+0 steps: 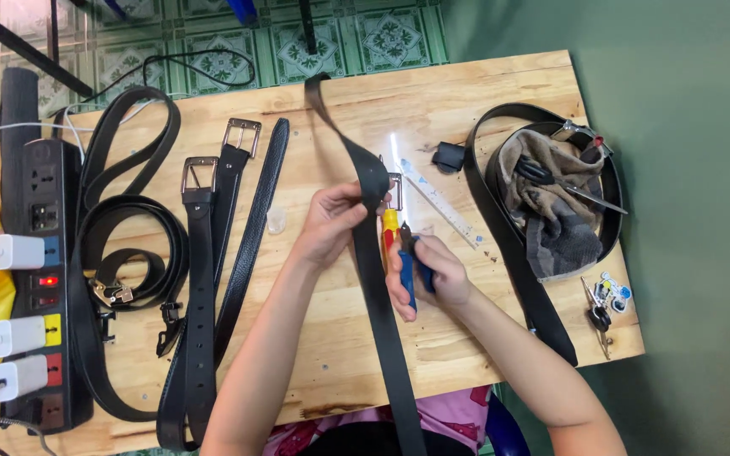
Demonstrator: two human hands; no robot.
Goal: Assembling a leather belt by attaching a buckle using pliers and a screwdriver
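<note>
- The black belt [375, 253] runs down the middle of the frame, from the far table edge at upper centre to the person's lap at the bottom, so that its buckle [394, 192] end sits lifted at working height between the two hands.
- The left hand [331, 221], just left of centre, is closed around the belt near the buckle; thumb and fingers pinch the strap, seemingly to keep it steady and raised off the wood.
- The right hand [424, 274], just right of centre, is wrapped shut around the blue handles of a pair of pliers [405, 257], whose nose points up toward the buckle. A yellow-and-red tool [389, 228] lies next to the pliers; whether the fingers also hold it cannot be told.
- On the left of the wooden table [466, 84] lie more belts [200, 279], flat or coiled, beside a power strip [40, 270] at the far left.
- At the right, another belt loops around a rag [555, 215] with scissors [551, 179] on it; a ruler [443, 207] lies centre-right, keys [603, 304] at lower right.
</note>
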